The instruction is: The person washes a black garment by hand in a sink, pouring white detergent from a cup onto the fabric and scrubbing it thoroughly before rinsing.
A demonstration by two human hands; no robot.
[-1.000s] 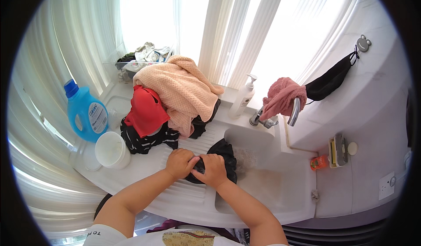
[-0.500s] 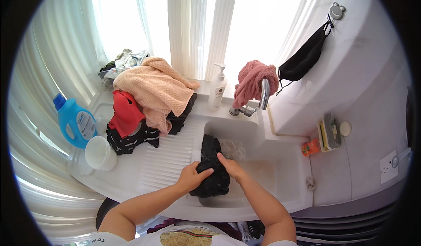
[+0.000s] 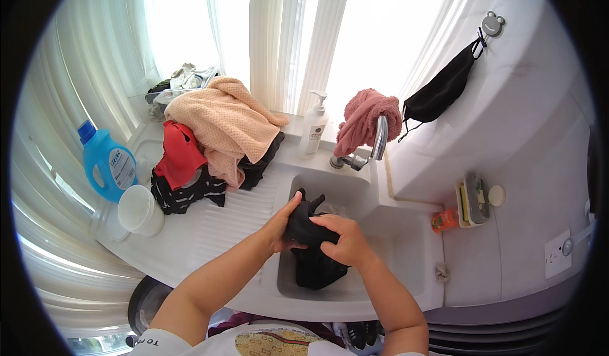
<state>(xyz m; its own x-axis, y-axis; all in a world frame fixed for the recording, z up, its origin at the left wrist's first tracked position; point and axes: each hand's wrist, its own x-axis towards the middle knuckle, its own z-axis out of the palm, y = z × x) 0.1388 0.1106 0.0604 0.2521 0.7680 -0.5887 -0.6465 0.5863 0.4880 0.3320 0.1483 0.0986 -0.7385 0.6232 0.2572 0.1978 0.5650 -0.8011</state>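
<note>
A black garment (image 3: 319, 268) hangs bunched between my hands over the white sink basin (image 3: 406, 273), its lower part down inside it. My left hand (image 3: 279, 230) grips its upper left side, thumb pointing up along the cloth. From the right, my right hand (image 3: 347, 239) closes over the bunched top, fingers and thumb pinching the fabric. What kind of garment it is, I cannot tell. Pale, foamy-looking stuff shows partly behind the cloth in the basin.
On the ribbed washboard (image 3: 231, 220) side lie a peach towel (image 3: 222, 112), a red cloth (image 3: 177, 156) and black-and-white patterned fabric (image 3: 184, 194). A blue detergent bottle (image 3: 108, 166) and white tub (image 3: 141, 211) stand left. Behind the basin are a pump bottle (image 3: 313, 131) and a faucet (image 3: 380, 139) draped with a pink towel (image 3: 365, 118).
The right hand has turned over onto the top of the black garment, and the left hand has slid up its side. The cloth is more bunched and has shifted slightly right.
</note>
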